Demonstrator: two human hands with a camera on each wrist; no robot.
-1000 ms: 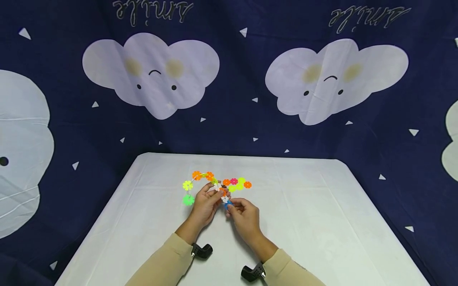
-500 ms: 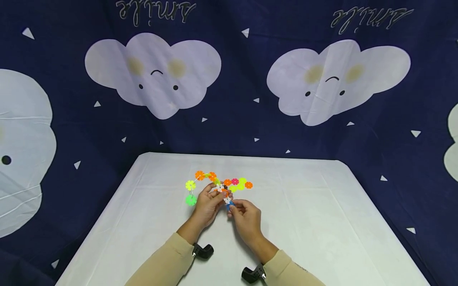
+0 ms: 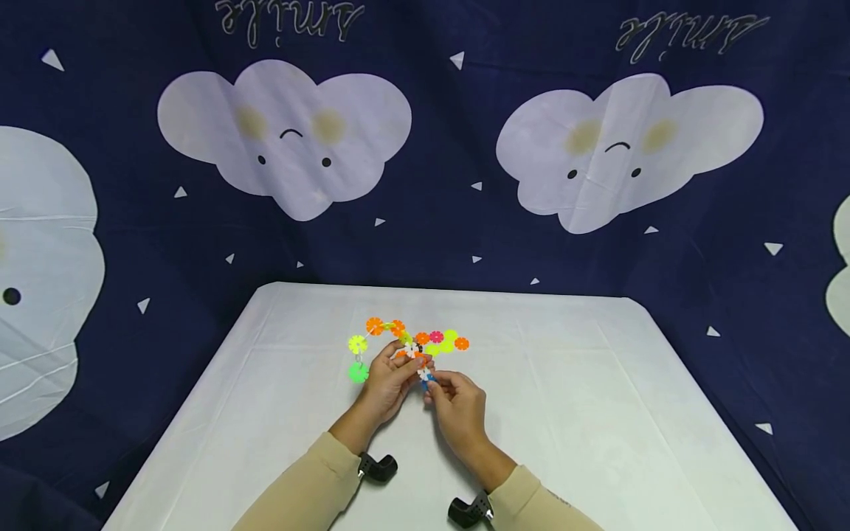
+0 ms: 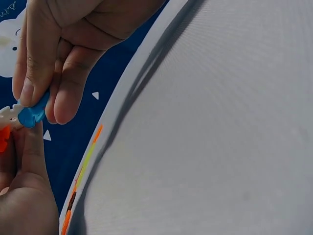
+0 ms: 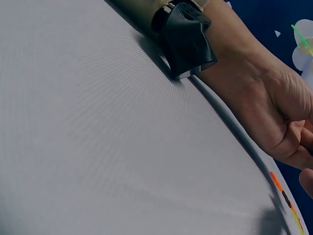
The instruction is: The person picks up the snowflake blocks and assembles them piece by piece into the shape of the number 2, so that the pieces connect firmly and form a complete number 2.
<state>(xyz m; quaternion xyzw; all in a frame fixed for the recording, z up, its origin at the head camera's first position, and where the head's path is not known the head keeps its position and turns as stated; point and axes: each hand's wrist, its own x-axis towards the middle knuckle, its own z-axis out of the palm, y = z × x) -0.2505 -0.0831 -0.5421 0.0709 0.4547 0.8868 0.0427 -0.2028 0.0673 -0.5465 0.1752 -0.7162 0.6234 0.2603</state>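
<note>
Nearest me, two tan sleeves (image 3: 302,483) reach in over the white table (image 3: 564,428), a black device (image 3: 380,469) strapped at the left wrist and its twin (image 3: 468,510) at the right. Beyond the cuffs the person's hands nearly meet. The right hand (image 3: 460,409) pinches a blue disc (image 4: 33,115) between thumb and fingers. Right against it sits a white disc (image 4: 9,116); whether the two are locked together or only touching, I can't tell. The left hand (image 3: 388,381) grasps a chain of flower-shaped discs (image 3: 397,328), its thumb pressed on an orange one close to that white disc; the other fingers are partly hidden behind the pieces.

From the left hand the chain arcs away and round to the person's left, through yellow-green, orange and yellow, down to a bright green disc (image 3: 358,372) at its end, just beside the left hand.

A little farther off, just past the fingers, more discs lie on the tabletop: orange, a pink disc (image 3: 436,337), a yellow-green group (image 3: 451,336) and another orange disc (image 3: 461,344) farthest right. Behind the table's far edge hangs a navy cloth (image 3: 441,243) printed with upside-down smiling clouds (image 3: 285,173) and small white triangles.
</note>
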